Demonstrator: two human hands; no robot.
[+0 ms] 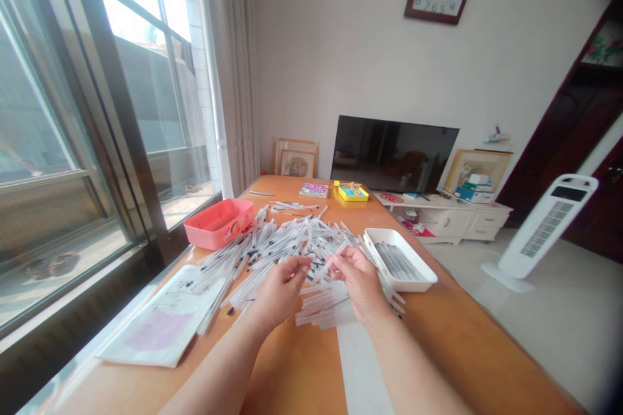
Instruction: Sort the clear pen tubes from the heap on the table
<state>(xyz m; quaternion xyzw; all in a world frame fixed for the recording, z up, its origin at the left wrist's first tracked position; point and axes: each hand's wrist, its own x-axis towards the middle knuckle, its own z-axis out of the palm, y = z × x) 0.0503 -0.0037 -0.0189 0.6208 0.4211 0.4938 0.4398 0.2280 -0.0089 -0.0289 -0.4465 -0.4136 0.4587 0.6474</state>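
Observation:
My right hand (359, 280) is closed around a translucent pen barrel (335, 258), its thumb and fingers pinching it at an angle. To its left, my left hand (285, 288) is in a pinch, fingertips close to the barrel. Whatever lies between those left fingertips is too small to make out. Both hands are just above a large spread pile of translucent pen barrels (277, 243), some with black ends. More loose barrels (321, 305) lie on the table between my wrists. Beside my right hand, a white tray (424, 284) holds several dark, slim pen refills (396, 260).
A red plastic box (207, 237) stands left of the pile, and a paper booklet (153, 331) lies nearer to me. Farther back on the wooden table (292, 369) are a small book (314, 190) and a yellow box (353, 193). A white strip (363, 363) runs under my right forearm.

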